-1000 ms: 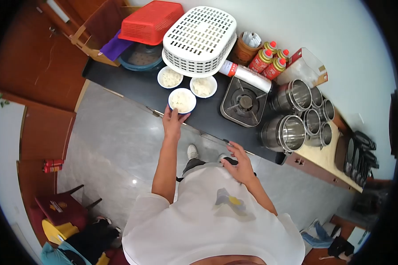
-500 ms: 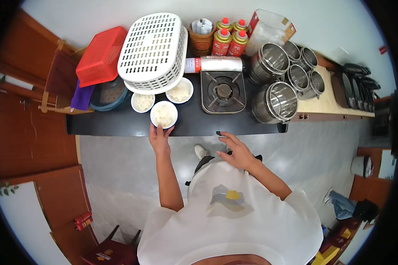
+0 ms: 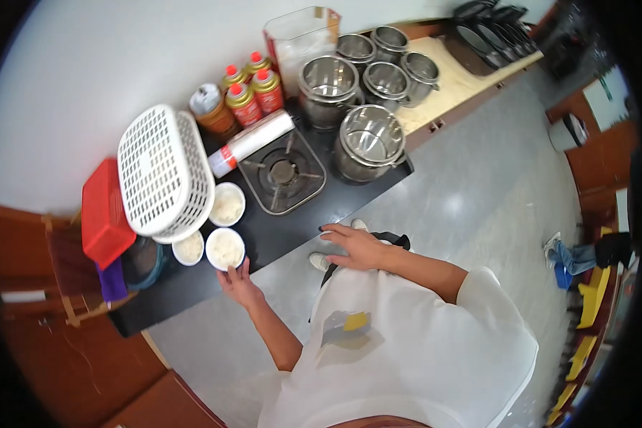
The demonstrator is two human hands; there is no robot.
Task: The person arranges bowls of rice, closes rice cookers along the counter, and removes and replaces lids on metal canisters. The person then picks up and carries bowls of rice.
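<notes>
My left hand [image 3: 240, 287] is closed on the near side of a white bowl of rice [image 3: 225, 250], its fingers and thumb against the bowl by the counter's front edge. Two more bowls stand close by: a smaller bowl of rice [image 3: 189, 249] to its left and another bowl of rice [image 3: 227, 205] just behind it. My right hand [image 3: 352, 245] hangs in front of the counter with its fingers spread, holding nothing. Between the bowls and the steel pots sits a portable gas stove [image 3: 282, 172] with a bare burner.
Behind the bowls are a white slatted basket [image 3: 153, 171] and a red basket [image 3: 105, 214]. A plastic-wrap roll [image 3: 260, 137], several gas canisters [image 3: 244, 105] and steel pots [image 3: 369, 137] stand along the dark counter [image 3: 185, 292]. A person's legs [image 3: 576, 257] show at the far right.
The view has swung to the right, so the counter now runs diagonally. My left hand stays at the same bowl of rice, and my right hand is still open.
</notes>
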